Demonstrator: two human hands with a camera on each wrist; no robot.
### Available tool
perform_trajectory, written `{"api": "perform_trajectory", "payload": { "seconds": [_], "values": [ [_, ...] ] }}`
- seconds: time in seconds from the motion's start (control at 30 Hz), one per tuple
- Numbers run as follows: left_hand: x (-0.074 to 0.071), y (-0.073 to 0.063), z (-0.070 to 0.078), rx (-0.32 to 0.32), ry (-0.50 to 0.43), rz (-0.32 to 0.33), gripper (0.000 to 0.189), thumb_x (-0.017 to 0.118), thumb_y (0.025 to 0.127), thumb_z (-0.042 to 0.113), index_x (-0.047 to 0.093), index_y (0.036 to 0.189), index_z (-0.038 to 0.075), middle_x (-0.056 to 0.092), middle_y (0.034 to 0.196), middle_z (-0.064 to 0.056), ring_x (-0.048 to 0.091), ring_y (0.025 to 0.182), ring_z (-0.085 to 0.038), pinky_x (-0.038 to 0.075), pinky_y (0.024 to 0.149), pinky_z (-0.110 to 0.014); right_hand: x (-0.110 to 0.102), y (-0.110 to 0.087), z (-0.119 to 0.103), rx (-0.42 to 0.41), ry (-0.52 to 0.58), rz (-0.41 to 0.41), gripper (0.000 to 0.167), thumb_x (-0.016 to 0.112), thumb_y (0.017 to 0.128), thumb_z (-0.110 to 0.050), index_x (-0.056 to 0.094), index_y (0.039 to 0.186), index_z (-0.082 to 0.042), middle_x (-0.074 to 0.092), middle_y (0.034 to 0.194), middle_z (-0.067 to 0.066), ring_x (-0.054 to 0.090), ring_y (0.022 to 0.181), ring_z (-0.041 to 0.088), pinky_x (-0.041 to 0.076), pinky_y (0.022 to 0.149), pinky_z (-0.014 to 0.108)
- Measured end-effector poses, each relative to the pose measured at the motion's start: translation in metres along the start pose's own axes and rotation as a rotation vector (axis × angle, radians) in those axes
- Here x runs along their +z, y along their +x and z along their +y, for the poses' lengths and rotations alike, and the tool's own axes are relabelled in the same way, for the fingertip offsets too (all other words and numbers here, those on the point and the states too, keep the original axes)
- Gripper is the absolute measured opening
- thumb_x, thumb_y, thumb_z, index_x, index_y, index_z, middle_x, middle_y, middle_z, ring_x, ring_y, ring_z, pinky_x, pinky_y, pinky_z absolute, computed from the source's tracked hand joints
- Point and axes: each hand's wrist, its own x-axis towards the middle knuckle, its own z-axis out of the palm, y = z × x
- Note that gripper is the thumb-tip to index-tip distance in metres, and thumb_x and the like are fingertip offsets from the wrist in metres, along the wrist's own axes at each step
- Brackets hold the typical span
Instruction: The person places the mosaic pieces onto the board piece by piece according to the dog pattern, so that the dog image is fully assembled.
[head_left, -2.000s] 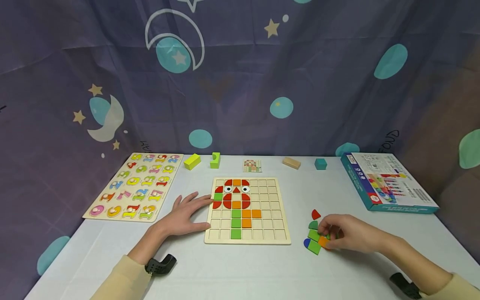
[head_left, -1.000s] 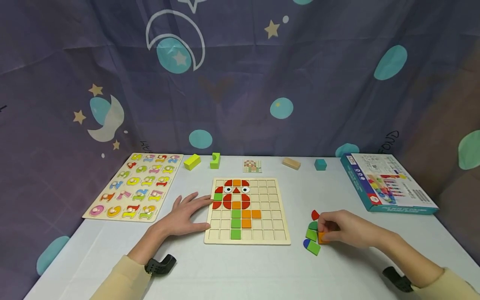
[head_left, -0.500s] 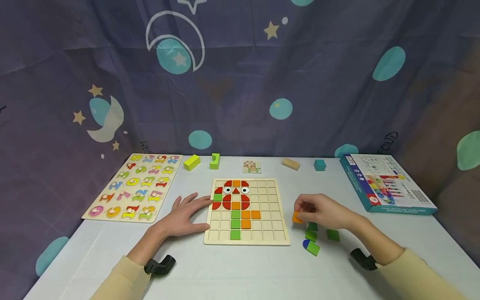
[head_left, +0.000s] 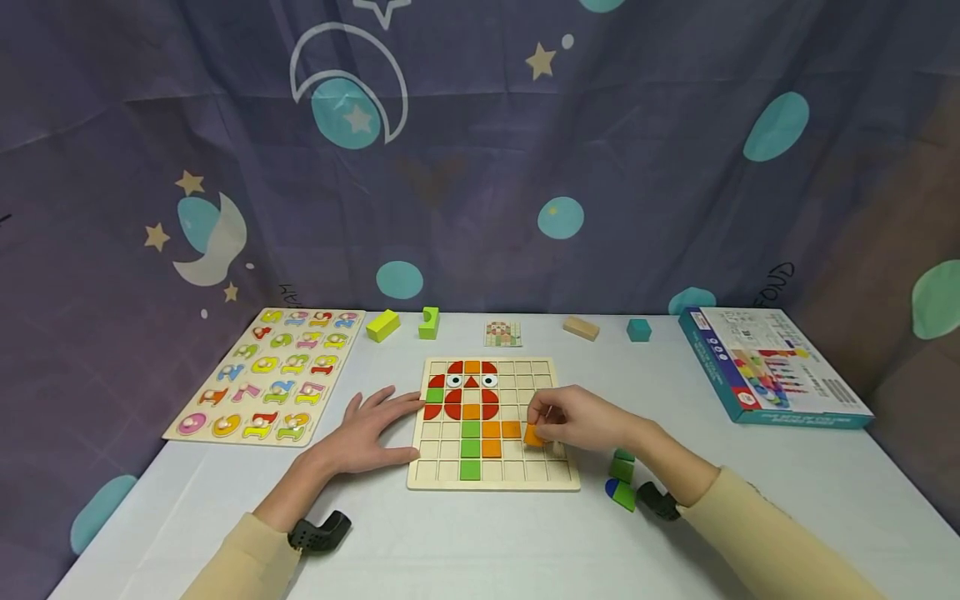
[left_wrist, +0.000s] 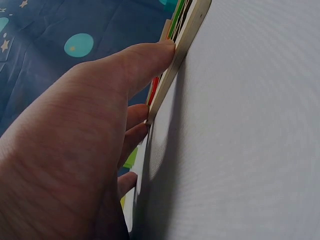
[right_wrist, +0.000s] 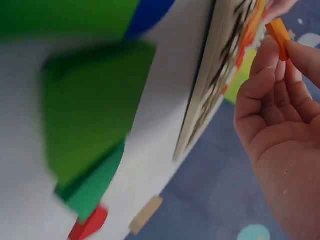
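Note:
My right hand [head_left: 581,417] pinches an orange square tile [head_left: 533,435] between thumb and fingertips, over the right half of a wooden grid board [head_left: 528,481]. In the right wrist view the orange tile [right_wrist: 279,39] shows edge-on, clear of the board. My left hand [head_left: 372,433] lies with fingers spread at the board's left edge; in the left wrist view its thumb [left_wrist: 162,50] touches the board's side. Red, orange and green tiles sit in the grid, with two eye tiles [head_left: 454,381] near the top. A green tile [head_left: 470,448] stands in a column below.
Loose green tiles [head_left: 622,470] and a blue rounded one lie right of the board, partly under my right forearm. A number puzzle [head_left: 247,350] lies at left, a boxed set [head_left: 780,367] at right. A small pattern card [head_left: 502,334] and several blocks line the back.
My right hand has picked the orange tile from the loose pile and carried it left over the board. One green tile got spread apart from the pile. My left hand stays put.

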Motion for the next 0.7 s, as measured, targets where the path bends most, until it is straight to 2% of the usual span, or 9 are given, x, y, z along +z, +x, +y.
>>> {"api": "perform_trajectory", "payload": {
  "seconds": [0.23,0.47,0.7],
  "values": [
    [0.0,0.0,-0.001,-0.007,0.0,0.0,0.074,0.071,0.086,0.058,0.051,0.15,0.024,0.039,0.159,0.003,0.018,0.151,-0.035,0.001,0.113,-0.07,0.014,0.016,-0.007,-0.068,-0.046,-0.033,0.005,0.068,0.095,-0.005,0.065,0.096,-0.009,0.058,0.08,-0.008,0.054,0.074,0.009,0.05,0.068,0.025],
    [0.0,-0.001,0.0,-0.011,-0.003,-0.002,0.075,0.071,0.086,0.057,0.051,0.15,0.024,0.039,0.159,0.003,0.017,0.151,-0.035,0.0,0.113,-0.07,0.02,0.024,-0.01,-0.057,-0.111,-0.047,0.006,0.068,0.095,-0.005,0.065,0.094,-0.011,0.058,0.079,-0.009,0.053,0.072,0.008,0.049,0.068,0.025],
    [0.0,-0.001,0.001,-0.005,-0.005,-0.002,0.075,0.071,0.086,0.057,0.051,0.15,0.023,0.039,0.159,0.003,0.017,0.15,-0.035,0.001,0.113,-0.07,0.022,0.024,-0.012,-0.048,-0.179,-0.05,0.005,0.071,0.095,-0.009,0.068,0.092,-0.013,0.059,0.08,-0.011,0.053,0.074,0.008,0.05,0.069,0.025]
  ]
}}
